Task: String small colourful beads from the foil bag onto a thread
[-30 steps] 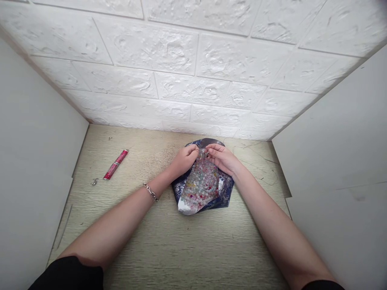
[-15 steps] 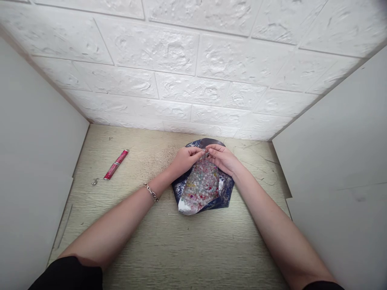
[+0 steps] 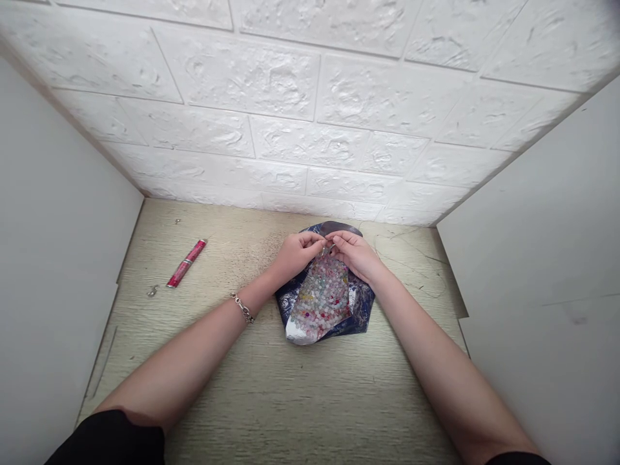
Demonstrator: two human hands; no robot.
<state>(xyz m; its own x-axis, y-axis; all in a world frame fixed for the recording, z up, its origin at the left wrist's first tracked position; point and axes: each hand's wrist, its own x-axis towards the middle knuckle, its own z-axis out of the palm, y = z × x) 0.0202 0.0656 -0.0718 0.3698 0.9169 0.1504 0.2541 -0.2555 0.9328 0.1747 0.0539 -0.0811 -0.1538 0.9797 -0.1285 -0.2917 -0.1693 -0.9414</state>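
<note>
Many small coloured beads [image 3: 323, 290] lie heaped on a dark blue patterned wrapper [image 3: 361, 316] with a silvery-white inside. Over the far end of the heap, my left hand [image 3: 301, 255] pinches with thumb and forefinger. My right hand [image 3: 356, 255] is closed in a pinch just beside it, the fingertips of both nearly meeting. Something tiny and shiny shows between the fingertips; it is too small to name. A thin thread [image 3: 402, 234] runs over the table to the right of my right hand.
On the left of the wooden table [image 3: 300, 400] lie a red tube-shaped packet [image 3: 186, 263] and small metal pieces [image 3: 153, 291]. A white brick-patterned wall [image 3: 281, 174] closes the back. Grey panels [image 3: 533, 226] stand at both sides.
The fingertips have shifted slightly, and a small shiny bit now shows between them. The right fingers are bent a little more. Beads and wrapper stay in place.
</note>
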